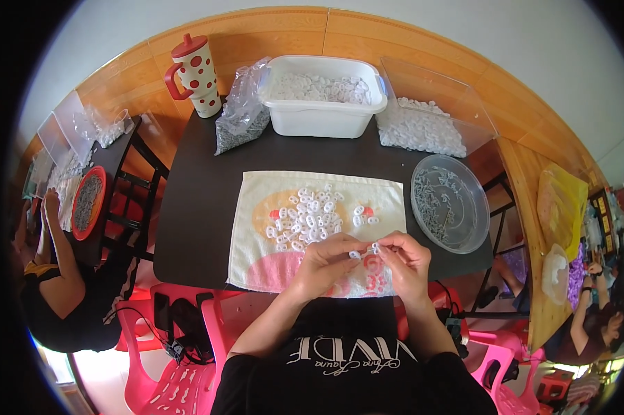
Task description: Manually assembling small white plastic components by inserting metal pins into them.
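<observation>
Over the front half of a patterned towel (248,207), my two hands are close together. My left hand (329,264) pinches a small white plastic part (354,255) with its fingertips. Between the thumb and fingers of my right hand (407,263) is another small white plastic part (375,247). Whether the two parts touch is too small to tell. A loose pile of white plastic parts (312,218) with dark holes lies on the towel beyond my left hand. A few more white parts (362,216) sit apart, to the right of the pile.
A white tub (322,119) of white pieces stands at the back, between a bag of small metal pieces (239,128) and a clear box of white parts (422,128). A round clear tray (464,235) holds grey pieces. A spotted tumbler (200,76) stands back left. Other people sit at both sides.
</observation>
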A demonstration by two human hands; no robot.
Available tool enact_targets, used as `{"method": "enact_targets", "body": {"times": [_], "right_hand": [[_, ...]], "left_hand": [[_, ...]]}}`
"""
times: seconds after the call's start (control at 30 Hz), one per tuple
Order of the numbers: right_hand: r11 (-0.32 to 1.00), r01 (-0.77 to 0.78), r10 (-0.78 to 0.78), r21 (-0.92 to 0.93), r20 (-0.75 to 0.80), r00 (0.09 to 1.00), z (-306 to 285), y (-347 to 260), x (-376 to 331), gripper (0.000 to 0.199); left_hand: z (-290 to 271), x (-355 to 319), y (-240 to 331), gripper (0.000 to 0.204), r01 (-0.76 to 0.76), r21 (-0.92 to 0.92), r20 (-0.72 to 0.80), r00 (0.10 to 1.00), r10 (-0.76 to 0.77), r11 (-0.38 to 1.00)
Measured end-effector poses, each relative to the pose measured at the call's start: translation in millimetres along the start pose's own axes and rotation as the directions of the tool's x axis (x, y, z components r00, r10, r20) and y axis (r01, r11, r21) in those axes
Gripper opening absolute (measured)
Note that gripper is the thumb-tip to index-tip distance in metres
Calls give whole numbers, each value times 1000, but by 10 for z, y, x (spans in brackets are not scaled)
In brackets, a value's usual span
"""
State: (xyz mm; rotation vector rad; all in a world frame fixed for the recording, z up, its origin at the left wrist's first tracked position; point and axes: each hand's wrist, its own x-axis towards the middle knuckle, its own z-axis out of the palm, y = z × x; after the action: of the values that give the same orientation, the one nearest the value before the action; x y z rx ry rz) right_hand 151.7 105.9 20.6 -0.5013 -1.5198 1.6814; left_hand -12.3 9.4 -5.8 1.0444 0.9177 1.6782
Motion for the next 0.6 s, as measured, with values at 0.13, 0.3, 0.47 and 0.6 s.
{"method": "enact_targets", "body": {"times": [0.13, 0.3, 0.47, 0.6], "right_hand": [[988, 100, -92, -117, 68, 993, 66, -2, 10, 13], [901, 268, -230, -340, 149, 962, 30, 21, 19, 17], [831, 369, -320, -418, 183, 929, 76, -56, 66, 16], [843, 349, -299, -409, 183, 937, 62, -64, 46, 18]], "left_hand": [[-51, -21, -50, 37, 38, -26, -10, 999, -38, 999], [-13, -42, -22, 45, 105, -130, -74, 991, -115, 986], [-19, -51, -32, 48, 110, -179, -74, 989, -125, 978], [-13, -52, -18, 46, 102, -172, -88, 989, -118, 980]]}}
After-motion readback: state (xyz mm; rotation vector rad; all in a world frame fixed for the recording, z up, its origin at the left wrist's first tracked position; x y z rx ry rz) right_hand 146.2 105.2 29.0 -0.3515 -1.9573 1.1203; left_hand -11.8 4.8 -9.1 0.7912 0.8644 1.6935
